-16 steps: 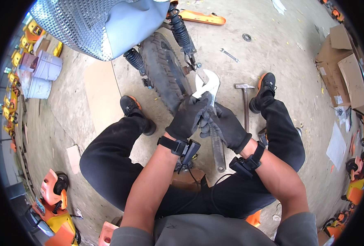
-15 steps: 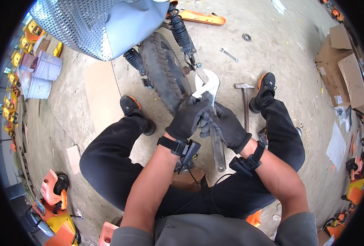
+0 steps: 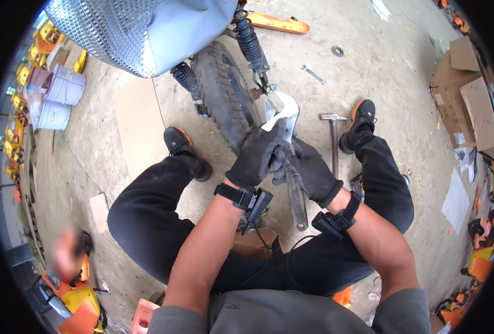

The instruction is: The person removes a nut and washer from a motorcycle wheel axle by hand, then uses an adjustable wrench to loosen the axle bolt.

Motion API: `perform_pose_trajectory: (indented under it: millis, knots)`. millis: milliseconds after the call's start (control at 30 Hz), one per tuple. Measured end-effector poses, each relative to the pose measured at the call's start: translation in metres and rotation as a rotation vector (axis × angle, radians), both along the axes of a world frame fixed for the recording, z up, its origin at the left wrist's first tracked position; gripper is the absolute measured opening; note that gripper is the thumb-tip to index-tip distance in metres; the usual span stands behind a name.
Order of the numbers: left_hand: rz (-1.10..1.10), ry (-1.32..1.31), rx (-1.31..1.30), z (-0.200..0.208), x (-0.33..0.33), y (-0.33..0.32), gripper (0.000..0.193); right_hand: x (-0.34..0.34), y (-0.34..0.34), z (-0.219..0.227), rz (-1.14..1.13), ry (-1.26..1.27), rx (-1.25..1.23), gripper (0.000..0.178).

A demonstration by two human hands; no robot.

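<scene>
A large adjustable wrench (image 3: 298,207) is in my two black-gloved hands, its bright head pointing away from me and its handle end toward me. My left hand (image 3: 253,157) is closed around it just below the jaws, with a finger or thumb up against the head. Lower down, my right hand (image 3: 314,173) grips the handle, its fingertips close to the left hand. The wrench's jaws lie near the axle bolt (image 3: 271,88) of a wheel with a knobby black tyre (image 3: 220,92); whether they touch it I cannot tell. A spring shock absorber (image 3: 248,42) rises from beside that bolt.
A hammer (image 3: 334,139) lies beside my right foot. Farther off are a small spanner (image 3: 314,74), a toothed ring (image 3: 337,51) and an orange panel (image 3: 277,22). A silver quilted cover (image 3: 108,33) hangs over the vehicle. White buckets (image 3: 63,89) stand left, a cardboard box (image 3: 458,83) right.
The left hand's upper finger or thumb has shifted up onto the wrench head near the jaws. The right hand keeps its grip. The view has shifted slightly.
</scene>
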State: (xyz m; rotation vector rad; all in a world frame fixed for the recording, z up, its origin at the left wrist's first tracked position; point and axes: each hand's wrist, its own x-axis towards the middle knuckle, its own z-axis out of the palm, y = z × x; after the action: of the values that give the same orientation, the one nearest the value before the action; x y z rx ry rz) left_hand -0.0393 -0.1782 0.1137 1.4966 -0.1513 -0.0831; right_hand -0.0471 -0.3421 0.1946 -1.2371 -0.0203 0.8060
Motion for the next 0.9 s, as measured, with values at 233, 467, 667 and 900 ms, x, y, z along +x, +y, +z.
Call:
perform_pose_trajectory:
  millis: [233,467,667,900]
  knots:
    - [-0.046,0.416,-0.415,0.042,0.004,-0.008,0.049,-0.001,-0.004,0.006,0.014,0.065,-0.003,0.023]
    - [0.101,0.41,-0.637,0.022,0.011,-0.026,0.052,-0.028,-0.028,0.013,0.096,0.148,-0.069,0.038]
    - [0.129,0.541,-0.785,0.038,0.016,-0.027,0.055,-0.047,-0.054,0.05,0.167,0.108,-0.218,0.028]
    - [0.003,0.524,-0.374,0.054,-0.008,-0.013,0.034,0.012,-0.05,0.109,0.274,-0.133,-0.677,0.023]
